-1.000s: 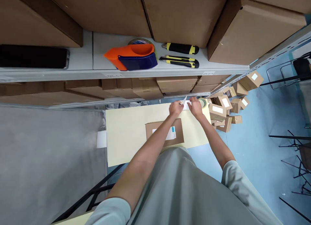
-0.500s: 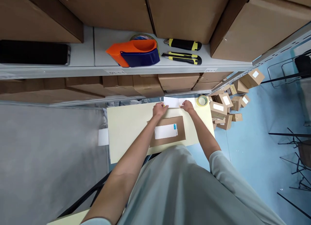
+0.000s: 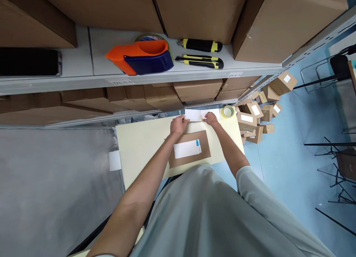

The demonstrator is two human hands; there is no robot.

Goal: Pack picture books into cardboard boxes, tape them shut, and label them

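**White paper opened out, pinched by both hands**

Since the earliest frame, both hands moved left, away from the tape roll, and spread further apart; the last half second shows little change. The white paper [image 3: 193, 115] now lies opened out, so its surface is exposed and steadied at two points. Left hand [image 3: 178, 126]: fingers pinching its near left corner. Right hand [image 3: 210, 119]: fingertips pinching its near edge, around the middle. Cardboard box [image 3: 205, 144] sits just bodyward of both hands, mostly right of the left one, its white label [image 3: 187, 149] facing up. Tape roll [image 3: 223, 112]: just right of the right hand, on the table [image 3: 139, 138].
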